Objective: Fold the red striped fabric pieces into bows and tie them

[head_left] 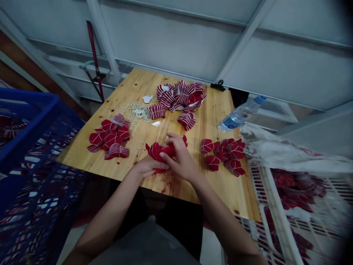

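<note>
Seemingly light and soft, the red cloth bundle [154,150] is held between the curled left hand [150,166] and the loosely closed right hand [179,157], and is best pinched around its middle

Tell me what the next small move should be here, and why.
Probably, the right hand should press the crumpled red cloth piece snugger against the left hand: both hands are on it, and a pointed corner juts out beyond the left hand. The hands hide part of it, so this is tentative.
</note>
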`<state>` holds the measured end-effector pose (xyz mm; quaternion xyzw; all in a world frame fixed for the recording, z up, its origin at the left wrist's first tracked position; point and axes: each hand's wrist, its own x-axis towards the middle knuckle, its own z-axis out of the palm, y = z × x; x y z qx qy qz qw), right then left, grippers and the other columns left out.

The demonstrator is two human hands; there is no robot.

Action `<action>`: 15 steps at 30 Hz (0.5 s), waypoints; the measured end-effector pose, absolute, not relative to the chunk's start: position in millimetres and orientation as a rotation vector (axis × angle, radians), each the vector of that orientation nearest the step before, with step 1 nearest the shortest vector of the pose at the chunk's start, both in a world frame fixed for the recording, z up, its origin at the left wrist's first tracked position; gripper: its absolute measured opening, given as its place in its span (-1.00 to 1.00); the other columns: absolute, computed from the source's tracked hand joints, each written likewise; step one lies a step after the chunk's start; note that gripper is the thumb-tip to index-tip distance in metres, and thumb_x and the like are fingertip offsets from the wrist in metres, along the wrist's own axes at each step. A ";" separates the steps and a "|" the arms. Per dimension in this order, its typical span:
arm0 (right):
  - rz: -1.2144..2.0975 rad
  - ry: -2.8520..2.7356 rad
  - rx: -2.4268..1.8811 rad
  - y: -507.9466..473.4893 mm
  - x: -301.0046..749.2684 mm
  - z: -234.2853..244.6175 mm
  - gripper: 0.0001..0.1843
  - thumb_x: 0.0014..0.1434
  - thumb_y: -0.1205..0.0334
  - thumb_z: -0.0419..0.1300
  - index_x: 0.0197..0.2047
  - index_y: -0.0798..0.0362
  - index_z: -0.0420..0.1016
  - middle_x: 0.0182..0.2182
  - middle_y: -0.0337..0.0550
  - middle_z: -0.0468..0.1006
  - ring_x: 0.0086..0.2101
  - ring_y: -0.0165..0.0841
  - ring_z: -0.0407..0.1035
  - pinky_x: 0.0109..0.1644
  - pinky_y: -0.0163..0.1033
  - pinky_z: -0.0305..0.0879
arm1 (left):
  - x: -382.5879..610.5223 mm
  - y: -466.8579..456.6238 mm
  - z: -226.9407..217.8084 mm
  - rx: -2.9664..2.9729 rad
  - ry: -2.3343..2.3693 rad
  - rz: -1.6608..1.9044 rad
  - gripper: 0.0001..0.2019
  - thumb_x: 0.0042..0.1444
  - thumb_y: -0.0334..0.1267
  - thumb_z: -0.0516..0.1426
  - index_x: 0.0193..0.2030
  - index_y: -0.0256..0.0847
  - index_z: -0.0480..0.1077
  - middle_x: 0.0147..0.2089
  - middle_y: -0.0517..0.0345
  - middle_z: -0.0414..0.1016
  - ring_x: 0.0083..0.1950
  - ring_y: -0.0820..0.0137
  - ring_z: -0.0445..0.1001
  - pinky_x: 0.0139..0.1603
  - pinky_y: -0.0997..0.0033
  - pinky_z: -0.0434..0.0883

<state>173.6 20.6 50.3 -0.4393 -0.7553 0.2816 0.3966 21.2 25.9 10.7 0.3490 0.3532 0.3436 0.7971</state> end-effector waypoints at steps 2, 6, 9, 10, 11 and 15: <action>0.866 -2.061 -1.042 22.8 177.7 54.7 -0.52 0.30 0.04 0.11 0.22 0.03 0.26 0.23 0.08 0.31 0.25 -0.16 0.16 0.30 0.09 0.14 | 19.9 27.1 12.8 0.897 0.818 0.719 -0.48 -0.41 -0.44 0.40 -0.16 -0.28 0.50 -0.17 0.03 0.60 -0.10 0.20 0.54 -0.08 0.22 0.46; 0.799 -2.231 -1.081 24.0 175.8 56.4 -0.34 0.17 -0.08 0.25 0.23 0.10 0.32 0.23 0.14 0.34 0.25 -0.08 0.18 0.34 0.15 0.06 | 14.4 26.8 15.5 0.999 0.743 0.667 -0.37 -0.46 -0.49 0.40 -0.09 -0.24 0.50 -0.09 0.03 0.58 0.02 0.14 0.49 0.02 0.16 0.42; 0.737 -2.206 -1.120 21.9 171.4 55.0 -0.45 0.17 -0.04 0.26 0.15 0.08 0.42 0.20 0.10 0.38 0.23 -0.09 0.21 0.32 0.15 0.10 | 11.3 25.3 14.8 0.931 0.683 0.599 -0.37 -0.49 -0.50 0.40 -0.11 -0.24 0.51 -0.09 0.05 0.57 -0.02 0.18 0.51 -0.05 0.26 0.44; 0.752 -2.180 -1.099 20.7 170.3 54.7 -0.50 0.20 -0.01 0.24 0.14 0.06 0.44 0.18 0.06 0.42 0.22 -0.11 0.22 0.31 0.13 0.13 | 10.9 25.0 14.1 0.922 0.685 0.584 -0.39 -0.49 -0.51 0.40 -0.13 -0.25 0.51 -0.12 0.05 0.58 -0.07 0.21 0.52 -0.11 0.31 0.45; 0.769 -2.157 -1.063 19.5 169.6 54.5 -0.53 0.23 0.01 0.21 0.14 0.04 0.44 0.16 0.03 0.44 0.22 -0.13 0.23 0.29 0.12 0.16 | 10.7 24.8 13.1 0.914 0.690 0.573 -0.42 -0.49 -0.52 0.39 -0.16 -0.27 0.52 -0.16 0.05 0.59 -0.13 0.24 0.53 -0.19 0.35 0.45; 0.703 -2.215 -0.932 16.3 170.2 54.4 -0.48 0.23 0.05 0.21 0.22 0.01 0.37 0.22 0.00 0.39 0.27 -0.12 0.15 0.31 0.15 0.13 | 10.2 24.5 8.0 0.850 0.662 0.560 -0.46 -0.47 -0.58 0.37 -0.20 -0.26 0.54 -0.28 0.09 0.59 -0.25 0.26 0.55 -0.36 0.41 0.42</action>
